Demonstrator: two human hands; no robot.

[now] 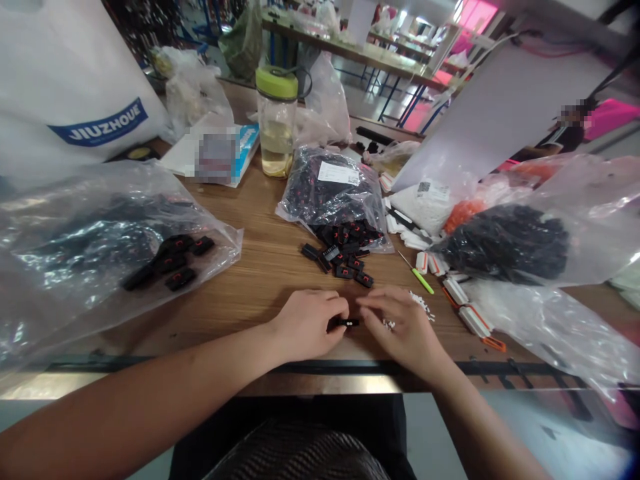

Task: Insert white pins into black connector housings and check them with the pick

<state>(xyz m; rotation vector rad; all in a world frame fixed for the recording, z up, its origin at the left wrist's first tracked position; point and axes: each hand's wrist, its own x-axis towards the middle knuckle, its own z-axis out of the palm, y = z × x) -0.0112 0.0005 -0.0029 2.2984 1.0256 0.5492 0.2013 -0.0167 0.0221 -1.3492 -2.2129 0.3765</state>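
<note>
At the left of the table [250, 263], a clear plastic bag [65, 307] was spread, with a few black pieces with red marks [175, 260] at its right end, under or on the film, which could not be told. To the right of these, at the near edge, the left hand [313, 323] was placed, its grip closed on a small black part [352, 323]. The part was held pointing rightward: its long axis was seen to run roughly left to right, its free end being turned toward the other hand, with small pale spots on its near side. On the far side of the hands, a heap of loose black pieces [345, 250] was spilled. The right hand [403, 323] was positioned just right of the free end, seemingly a narrow gap away, fingers curved toward it; whether anything tiny was pinched there could not be made out. Beside and partly behind that hand, small white bits [425, 307] were scattered, nearer to it than to the left. Farther right, a green-handled tool [423, 281] and white-and-orange pieces [474, 321] were laid.
</note>
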